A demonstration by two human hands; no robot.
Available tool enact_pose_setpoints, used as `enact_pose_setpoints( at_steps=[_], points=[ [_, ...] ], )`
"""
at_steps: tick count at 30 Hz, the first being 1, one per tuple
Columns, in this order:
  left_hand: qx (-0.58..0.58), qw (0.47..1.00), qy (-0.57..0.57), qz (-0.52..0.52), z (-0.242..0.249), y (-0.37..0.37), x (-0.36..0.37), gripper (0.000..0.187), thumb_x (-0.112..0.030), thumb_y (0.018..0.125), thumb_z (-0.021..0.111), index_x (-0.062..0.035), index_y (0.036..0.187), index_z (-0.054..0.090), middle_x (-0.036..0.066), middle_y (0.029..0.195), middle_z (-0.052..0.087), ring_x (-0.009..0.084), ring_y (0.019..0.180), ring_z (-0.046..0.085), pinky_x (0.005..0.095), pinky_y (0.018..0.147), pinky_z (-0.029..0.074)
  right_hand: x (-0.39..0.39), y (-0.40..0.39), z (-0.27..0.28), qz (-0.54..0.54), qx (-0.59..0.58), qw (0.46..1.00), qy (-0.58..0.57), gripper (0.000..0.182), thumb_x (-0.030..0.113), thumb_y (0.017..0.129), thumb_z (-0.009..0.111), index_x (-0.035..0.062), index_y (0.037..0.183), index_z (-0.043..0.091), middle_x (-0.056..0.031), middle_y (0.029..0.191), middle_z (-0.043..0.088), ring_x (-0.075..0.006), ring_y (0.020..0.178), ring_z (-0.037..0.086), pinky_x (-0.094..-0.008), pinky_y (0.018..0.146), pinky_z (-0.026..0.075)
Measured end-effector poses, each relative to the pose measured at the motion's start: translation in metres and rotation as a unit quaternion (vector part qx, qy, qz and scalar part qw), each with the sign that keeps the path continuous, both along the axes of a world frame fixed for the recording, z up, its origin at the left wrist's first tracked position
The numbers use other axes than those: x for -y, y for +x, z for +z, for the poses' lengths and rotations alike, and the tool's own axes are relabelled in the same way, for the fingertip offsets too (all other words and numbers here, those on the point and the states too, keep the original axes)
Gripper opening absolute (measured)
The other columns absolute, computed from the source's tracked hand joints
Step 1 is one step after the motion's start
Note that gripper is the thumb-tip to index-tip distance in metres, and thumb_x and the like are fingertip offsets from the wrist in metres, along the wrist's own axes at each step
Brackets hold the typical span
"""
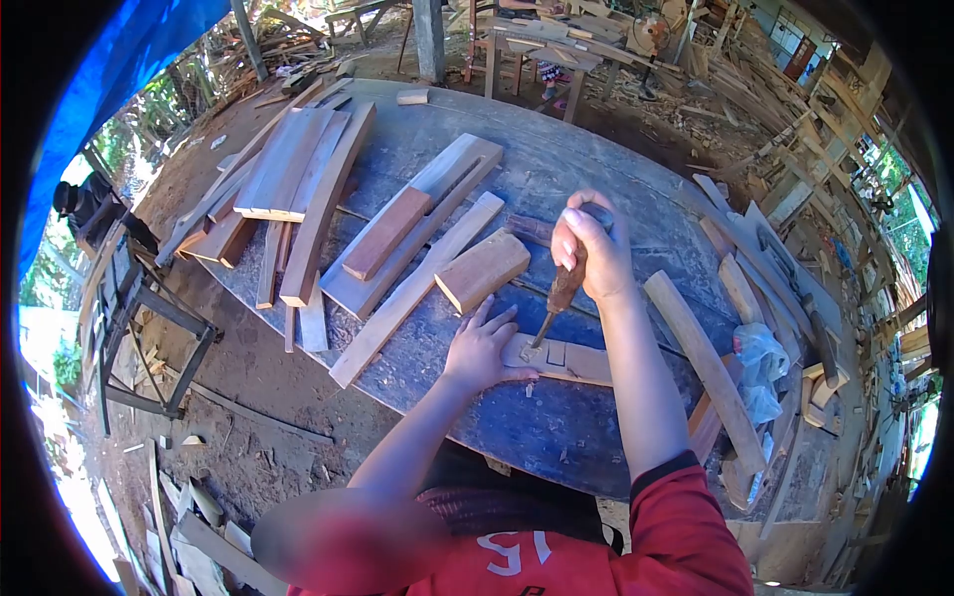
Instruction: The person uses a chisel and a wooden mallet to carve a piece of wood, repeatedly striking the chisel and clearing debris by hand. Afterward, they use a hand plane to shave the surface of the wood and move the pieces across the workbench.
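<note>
My right hand (593, 243) is wrapped round the brown wooden handle of a chisel (564, 288). The chisel stands steeply, its metal tip down on a short wooden piece (579, 362) that has rectangular outlines cut or marked in it. Pressed on the left end of that piece is my left hand (481, 348), fingers spread. Just beyond my left hand lies a thick wooden block (483, 270). A dark wooden tool or stick (530, 229) rests beside my right hand, partly hidden behind it.
The blue worktable (437, 382) carries long boards (417, 288) and a panel of joined slats (293, 164) at the left. A curved wooden piece (704, 368) and a plastic bag (760, 368) lie at the right. A person (104, 211) is at the far left.
</note>
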State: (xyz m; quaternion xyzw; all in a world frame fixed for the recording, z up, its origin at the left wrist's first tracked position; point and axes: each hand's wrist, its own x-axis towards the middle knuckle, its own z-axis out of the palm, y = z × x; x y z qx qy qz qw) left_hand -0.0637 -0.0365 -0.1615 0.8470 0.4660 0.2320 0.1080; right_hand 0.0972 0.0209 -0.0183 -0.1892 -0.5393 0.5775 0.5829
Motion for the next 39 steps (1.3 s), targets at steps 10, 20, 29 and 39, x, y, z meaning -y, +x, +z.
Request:
enact_pose_setpoints(
  at_steps=[10,20,29,39],
  points=[
    [0.009,1.0,-0.015,-0.001,-0.001,0.0,-0.001,0.08,-0.068,0.055,0.064,-0.009,0.109,0.058,0.005,0.13,0.045,0.0333,0.129,0.025,0.0492,0.1,0.028,0.021,0.022,-0.007,-0.429,-0.054,0.899,-0.068,0.021,0.017,0.084,0.059,0.0011,0.088,0.046,-0.0035,0.056,0.046,-0.0106,0.045,0.044,-0.0236,0.044,0.038],
    [0.002,1.0,-0.011,0.001,-0.002,0.003,-0.001,0.082,-0.067,0.054,0.065,-0.0096,0.112,0.056,0.006,0.129,0.045,0.0337,0.129,0.024,0.0494,0.1,0.029,0.047,0.032,-0.008,-0.335,-0.12,0.934,0.016,0.013,0.014,0.085,0.057,0.0057,0.085,0.046,-0.0031,0.057,0.046,-0.0118,0.045,0.044,-0.0273,0.047,0.04],
    [0.001,1.0,-0.006,0.003,-0.003,0.005,-0.003,0.08,-0.066,0.056,0.065,-0.0094,0.112,0.057,0.006,0.129,0.046,0.0345,0.129,0.025,0.0482,0.1,0.03,0.047,0.024,-0.008,-0.305,-0.063,0.95,0.036,0.011,0.009,0.085,0.055,0.0046,0.086,0.045,-0.0043,0.056,0.047,-0.0122,0.045,0.046,-0.0262,0.045,0.04],
    [-0.001,1.0,-0.031,0.004,-0.002,0.008,-0.004,0.082,-0.07,0.057,0.06,-0.0103,0.114,0.056,0.004,0.132,0.042,0.0325,0.13,0.023,0.0498,0.101,0.027,0.042,0.012,-0.004,-0.235,-0.005,0.971,0.047,0.013,0.007,0.084,0.056,0.0047,0.083,0.044,-0.0039,0.056,0.048,-0.0103,0.045,0.046,-0.0238,0.045,0.04]
  ],
)
